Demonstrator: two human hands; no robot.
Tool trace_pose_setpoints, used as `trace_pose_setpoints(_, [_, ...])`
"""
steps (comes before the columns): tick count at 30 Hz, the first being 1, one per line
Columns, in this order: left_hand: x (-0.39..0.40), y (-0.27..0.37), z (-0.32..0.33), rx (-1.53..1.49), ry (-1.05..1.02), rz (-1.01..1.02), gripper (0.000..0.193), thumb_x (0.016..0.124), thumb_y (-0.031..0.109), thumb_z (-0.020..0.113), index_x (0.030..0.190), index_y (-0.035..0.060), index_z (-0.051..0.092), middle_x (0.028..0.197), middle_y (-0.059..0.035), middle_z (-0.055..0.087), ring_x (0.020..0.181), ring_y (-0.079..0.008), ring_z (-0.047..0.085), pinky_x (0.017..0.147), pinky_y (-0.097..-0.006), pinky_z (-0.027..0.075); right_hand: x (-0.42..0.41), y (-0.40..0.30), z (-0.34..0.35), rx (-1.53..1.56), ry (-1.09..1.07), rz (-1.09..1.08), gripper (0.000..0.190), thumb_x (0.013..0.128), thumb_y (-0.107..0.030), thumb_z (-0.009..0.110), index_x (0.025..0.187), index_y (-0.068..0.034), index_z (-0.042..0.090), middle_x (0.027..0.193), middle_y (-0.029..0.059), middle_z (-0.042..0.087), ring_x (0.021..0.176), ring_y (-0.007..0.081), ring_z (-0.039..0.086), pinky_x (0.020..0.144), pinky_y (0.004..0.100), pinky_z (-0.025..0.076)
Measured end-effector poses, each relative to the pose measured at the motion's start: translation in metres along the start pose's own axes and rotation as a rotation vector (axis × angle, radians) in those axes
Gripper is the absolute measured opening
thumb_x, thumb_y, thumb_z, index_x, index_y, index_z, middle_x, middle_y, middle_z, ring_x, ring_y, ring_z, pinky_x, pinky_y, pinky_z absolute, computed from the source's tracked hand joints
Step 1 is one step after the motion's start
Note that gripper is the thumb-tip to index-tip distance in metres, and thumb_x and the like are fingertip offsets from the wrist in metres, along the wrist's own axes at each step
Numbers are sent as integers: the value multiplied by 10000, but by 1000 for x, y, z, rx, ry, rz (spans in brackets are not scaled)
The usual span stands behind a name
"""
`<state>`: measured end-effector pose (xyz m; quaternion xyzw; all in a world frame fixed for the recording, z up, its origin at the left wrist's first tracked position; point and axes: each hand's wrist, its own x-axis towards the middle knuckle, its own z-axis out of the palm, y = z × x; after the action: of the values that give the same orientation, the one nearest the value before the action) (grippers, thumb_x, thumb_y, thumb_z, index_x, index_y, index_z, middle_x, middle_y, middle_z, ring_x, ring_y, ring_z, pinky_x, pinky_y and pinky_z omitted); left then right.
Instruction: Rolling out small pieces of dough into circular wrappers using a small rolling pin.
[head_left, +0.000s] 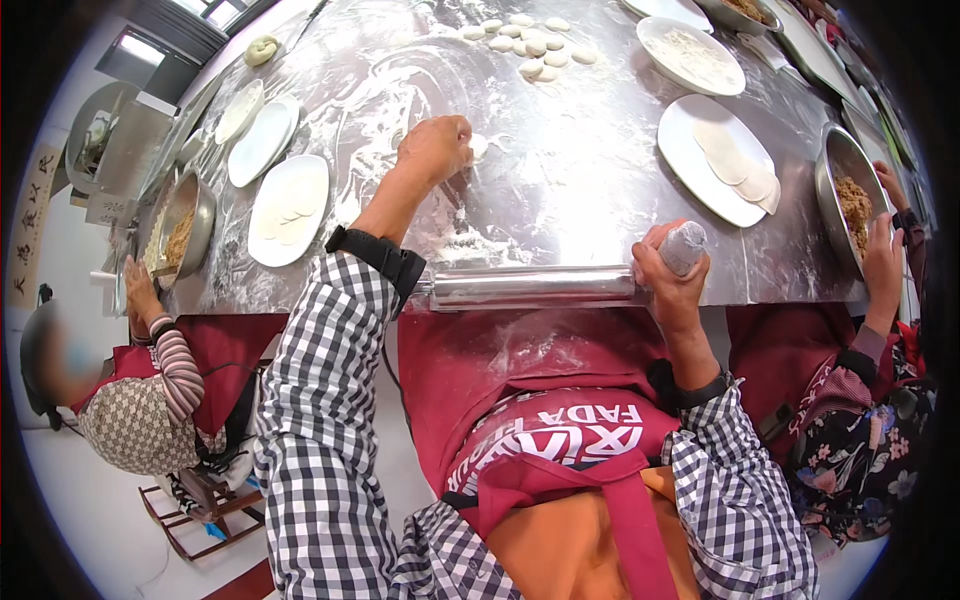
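Observation:
My left hand (437, 150) is out over the floured steel table (555, 202), its fingers curled down beside a small white round of dough (478, 147). The dough is partly covered by the fingers, so I cannot tell whether they grip it. Near the front edge my right hand (673, 281) is wrapped around a grey, flour-dusted cylindrical piece (684, 247) with its blunt end up. A polished steel roller (532, 289) lies along the front edge, reaching from my left forearm to my right hand. Whether the grey piece joins it is hidden by the hand.
Several flattened dough pieces (534, 46) sit at the back. An oval plate (675, 142) with thin wrappers is on the right, another plate (259, 244) on the left. Co-workers' hands are by steel filling bowls (831, 172) (201, 217) at both sides. A flour bowl (652, 37) stands back right.

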<state>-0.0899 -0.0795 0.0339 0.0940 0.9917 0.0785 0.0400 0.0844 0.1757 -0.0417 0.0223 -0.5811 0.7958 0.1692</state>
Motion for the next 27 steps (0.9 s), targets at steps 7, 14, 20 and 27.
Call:
trace_pose_setpoints(7, [-50,59,18,-122,-139,252,383,653,151,709,1015,48,637,953,-141,655,857,-265,640,748,-342,500,4,5,-3,-76,33,-28,164,715,6,684,740,-45,530,626,-22,525,519,48,481,477,207,386])
trace_pose_setpoints(14, [-78,82,35,-287,-120,272,268,651,135,691,875,3,625,802,-134,640,716,-227,618,654,-319,483,7,6,-2,-149,57,-31,191,681,-52,722,737,-40,540,642,-1,557,580,68,514,544,236,430])
trace_pose_setpoints(20, [-81,86,52,-822,-311,211,241,678,131,655,891,20,630,800,-137,666,733,-233,639,669,-321,490,10,-4,0,-169,51,30,196,685,-63,721,726,-44,530,620,2,558,561,72,510,528,242,428])
trace_pose_setpoints(27, [-76,91,44,-658,-256,260,214,732,158,612,877,12,672,714,-126,647,655,-186,609,630,-303,476,29,-22,12,-362,-58,-300,209,690,-69,721,727,-44,517,590,-12,492,524,72,435,488,261,391])
